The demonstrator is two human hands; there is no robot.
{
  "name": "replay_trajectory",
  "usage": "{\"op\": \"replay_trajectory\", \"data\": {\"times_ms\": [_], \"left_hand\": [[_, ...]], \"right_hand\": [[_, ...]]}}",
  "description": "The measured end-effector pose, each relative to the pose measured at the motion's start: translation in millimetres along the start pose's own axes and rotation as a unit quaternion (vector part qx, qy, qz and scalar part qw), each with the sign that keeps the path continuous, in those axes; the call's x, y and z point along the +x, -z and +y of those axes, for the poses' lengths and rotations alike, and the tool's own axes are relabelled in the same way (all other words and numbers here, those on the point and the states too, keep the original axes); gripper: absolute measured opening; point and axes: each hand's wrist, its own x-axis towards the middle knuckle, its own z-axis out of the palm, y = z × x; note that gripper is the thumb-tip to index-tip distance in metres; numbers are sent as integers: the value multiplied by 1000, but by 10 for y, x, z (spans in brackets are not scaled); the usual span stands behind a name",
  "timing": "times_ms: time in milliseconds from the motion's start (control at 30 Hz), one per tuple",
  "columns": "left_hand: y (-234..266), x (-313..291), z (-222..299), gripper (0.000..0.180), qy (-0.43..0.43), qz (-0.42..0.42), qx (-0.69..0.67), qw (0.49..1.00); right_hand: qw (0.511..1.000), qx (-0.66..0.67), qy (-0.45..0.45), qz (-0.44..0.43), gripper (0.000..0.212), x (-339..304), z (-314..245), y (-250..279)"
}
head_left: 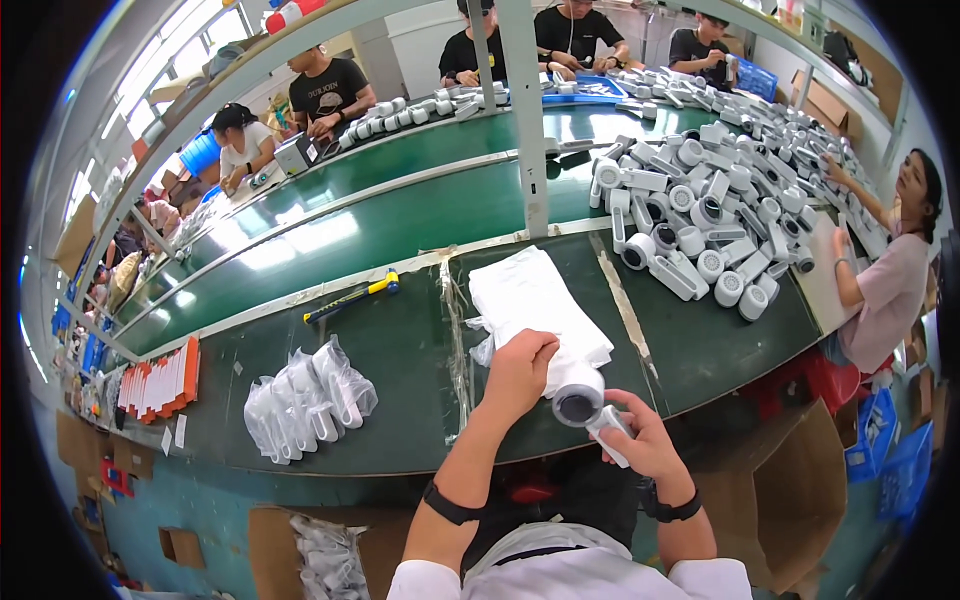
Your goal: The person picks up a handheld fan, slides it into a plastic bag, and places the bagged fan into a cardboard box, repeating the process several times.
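Note:
My right hand [643,438] grips the handle of a white round-headed device [578,392], which looks like a small hair dryer. Its dark round end faces toward me, just past the table's near edge. My left hand [518,372] is closed in a pinch over the near left part of a stack of thin white plastic bags [535,295]. Its fingertips seem to hold the top bag, though the fingers partly hide it. Left of my left hand, several similar devices in clear bags [310,400] lie side by side on the dark green table [400,345].
A large heap of unbagged white devices [700,210] covers the table's right end. A yellow-and-black hammer [352,296] and orange-and-white cards [160,382] lie leftward. A metal post [532,130] rises ahead. Cardboard boxes [790,490] stand below. Co-workers sit around the green conveyor [400,215].

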Motion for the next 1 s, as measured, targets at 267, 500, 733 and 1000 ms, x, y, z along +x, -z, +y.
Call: {"op": "replay_trajectory", "data": {"times_ms": [267, 500, 733, 1000], "left_hand": [[128, -6, -35, 16, 75, -38, -77, 993], [-28, -69, -169, 30, -24, -131, 27, 991], [-19, -117, -158, 9, 1, -109, 161, 981], [-226, -14, -401, 9, -33, -80, 158, 984]], "right_hand": [[994, -52, -50, -79, 65, 90, -123, 79], [998, -25, -40, -50, 66, 20, 117, 100], [998, -45, -20, -48, 59, 13, 220, 83], [998, -13, -41, -41, 61, -16, 101, 95]]}}
